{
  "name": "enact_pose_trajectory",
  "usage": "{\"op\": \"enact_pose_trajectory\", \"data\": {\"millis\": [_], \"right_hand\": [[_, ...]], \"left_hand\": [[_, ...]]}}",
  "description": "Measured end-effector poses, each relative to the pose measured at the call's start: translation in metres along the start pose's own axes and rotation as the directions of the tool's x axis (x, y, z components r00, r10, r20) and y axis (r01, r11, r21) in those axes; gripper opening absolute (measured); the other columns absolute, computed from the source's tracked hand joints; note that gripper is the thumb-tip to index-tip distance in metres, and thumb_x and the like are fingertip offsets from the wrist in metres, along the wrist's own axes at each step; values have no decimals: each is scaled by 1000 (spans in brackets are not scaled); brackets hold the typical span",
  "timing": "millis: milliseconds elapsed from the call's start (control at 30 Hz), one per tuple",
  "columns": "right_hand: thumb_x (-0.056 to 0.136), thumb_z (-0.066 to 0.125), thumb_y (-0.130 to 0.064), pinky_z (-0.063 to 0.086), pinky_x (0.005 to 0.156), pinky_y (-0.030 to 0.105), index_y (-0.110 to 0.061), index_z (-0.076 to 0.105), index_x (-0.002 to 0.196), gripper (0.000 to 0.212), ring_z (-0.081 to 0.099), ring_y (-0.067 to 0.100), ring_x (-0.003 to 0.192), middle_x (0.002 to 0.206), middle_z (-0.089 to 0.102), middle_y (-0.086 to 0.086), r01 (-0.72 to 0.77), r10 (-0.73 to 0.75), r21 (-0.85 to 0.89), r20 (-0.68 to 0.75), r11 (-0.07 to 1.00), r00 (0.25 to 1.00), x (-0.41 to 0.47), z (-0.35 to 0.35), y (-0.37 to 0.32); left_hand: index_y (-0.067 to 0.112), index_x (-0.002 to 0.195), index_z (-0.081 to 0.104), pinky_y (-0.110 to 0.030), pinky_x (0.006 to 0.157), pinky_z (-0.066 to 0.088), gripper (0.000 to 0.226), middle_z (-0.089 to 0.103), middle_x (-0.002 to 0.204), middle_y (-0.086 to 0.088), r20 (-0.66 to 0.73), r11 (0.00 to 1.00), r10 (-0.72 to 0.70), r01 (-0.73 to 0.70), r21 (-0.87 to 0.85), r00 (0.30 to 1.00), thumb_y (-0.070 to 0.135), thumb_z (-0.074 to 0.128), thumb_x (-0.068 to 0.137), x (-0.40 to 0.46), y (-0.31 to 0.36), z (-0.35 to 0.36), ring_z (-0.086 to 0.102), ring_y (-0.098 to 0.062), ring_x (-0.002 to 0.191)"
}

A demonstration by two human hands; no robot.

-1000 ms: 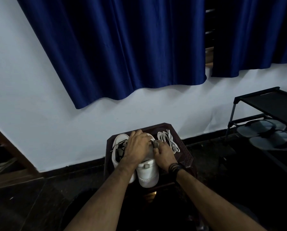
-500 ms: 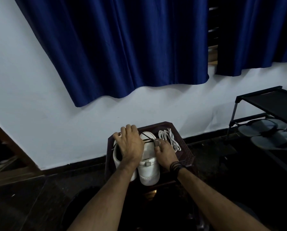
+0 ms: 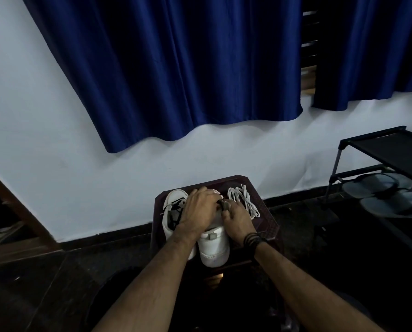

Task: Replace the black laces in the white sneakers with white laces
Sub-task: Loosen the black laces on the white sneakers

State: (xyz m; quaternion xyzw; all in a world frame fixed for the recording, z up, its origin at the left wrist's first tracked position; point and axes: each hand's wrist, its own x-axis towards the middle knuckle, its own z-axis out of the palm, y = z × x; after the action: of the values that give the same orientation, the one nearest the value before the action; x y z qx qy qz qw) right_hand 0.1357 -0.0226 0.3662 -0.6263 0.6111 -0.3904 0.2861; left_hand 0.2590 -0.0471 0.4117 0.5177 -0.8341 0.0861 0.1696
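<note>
On the dark tabletop [image 3: 269, 226], a white sneaker [image 3: 174, 202] with black laces [image 3: 172, 212] sits leftmost, touching a second sneaker [image 3: 213, 248]. Over that second sneaker, the left hand [image 3: 200, 212] and right hand [image 3: 238, 219] both pinch something dark, probably its lace. White laces [image 3: 244, 202] lie bundled just beside the right hand.

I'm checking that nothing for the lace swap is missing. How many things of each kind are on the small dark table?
White sneakers: 2, one with black laces showing, one under both hands
Bundles of white laces: 1
Total: 3
</note>
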Motion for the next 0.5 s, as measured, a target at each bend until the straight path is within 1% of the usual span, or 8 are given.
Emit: {"op": "enact_pose_trajectory", "data": {"millis": [67, 133, 200, 267, 300, 367, 400, 500], "right_hand": [[87, 40, -24, 37, 93, 31, -1, 61, 114, 42, 53, 32, 108, 116, 61, 18, -2, 2, -10, 18, 1000, 1000, -1, 0, -2], [85, 39, -25, 39, 93, 32, -1, 61, 110, 41, 53, 31, 106, 115, 61, 18, -23, 23, -18, 24, 1000, 999, -1, 0, -3], [86, 42, -21, 37, 91, 30, -1, 61, 110, 36, 54, 31, 107, 114, 60, 18, -29, 30, -16, 28, 999, 999, -3, -1, -4], [84, 39, -25, 36, 95, 27, -2, 61, 118, 47, 54, 30, 111, 118, 60, 17, -33, 33, -1, 28, 999, 999, -3, -2, -4], [86, 40, -24, 35, 97, 26, -2, 61, 121, 46, 54, 30, 113, 121, 60, 17, -36, 36, 3, 30, 999, 999, -2, -2, -3], [90, 45, -16, 35, 97, 27, -1, 62, 121, 38, 54, 31, 114, 120, 61, 19, -30, 30, 1, 27, 1000, 999, -2, -2, -3], [89, 44, -19, 36, 96, 27, -1, 62, 119, 40, 54, 31, 112, 119, 61, 19, -23, 23, 2, 25, 1000, 999, -2, -2, -4], [77, 34, -29, 40, 97, 31, -1, 62, 116, 55, 55, 30, 108, 116, 61, 19, -11, 11, 2, 21, 1000, 1000, -3, -3, -5]], "left_hand": [[21, 110, 71, -30, 89, 32, 22, 69, 112, 4, -26, 999, -16, 17, 29, 1000, 24, 58, 93, 0, 2, -2, 54, -19, 107], [20, 105, 70, -33, 88, 34, 17, 68, 107, 3, -46, 996, -46, 50, 80, 998, 22, 58, 93, -2, 4, -3, 56, -20, 105], [19, 99, 68, -37, 85, 36, 15, 67, 98, 1, -112, 977, -160, 174, 126, 981, 17, 62, 85, -3, 4, -3, 60, -22, 99], [18, 93, 65, -41, 79, 39, 15, 64, 90, 0, -223, 924, -323, 357, 137, 920, 15, 65, 78, -5, 3, -4, 61, -23, 90], [18, 91, 64, -43, 78, 40, 12, 62, 88, 0, -272, 893, -386, 431, 131, 882, 15, 64, 79, -6, 3, -5, 60, -24, 87], [17, 94, 61, -44, 78, 40, 13, 59, 94, -2, -301, 855, -448, 502, 132, 842, 17, 62, 82, -7, 2, -5, 56, -24, 90], [16, 100, 59, -44, 79, 40, 20, 57, 101, -3, -309, 849, -453, 510, 137, 837, 18, 63, 81, -8, 2, -5, 53, -25, 93], [14, 125, 52, -40, 85, 41, 58, 51, 129, -9, -314, 910, -342, 396, 124, 886, 8, 66, 69, -6, 4, -5, 50, -26, 103]]}}
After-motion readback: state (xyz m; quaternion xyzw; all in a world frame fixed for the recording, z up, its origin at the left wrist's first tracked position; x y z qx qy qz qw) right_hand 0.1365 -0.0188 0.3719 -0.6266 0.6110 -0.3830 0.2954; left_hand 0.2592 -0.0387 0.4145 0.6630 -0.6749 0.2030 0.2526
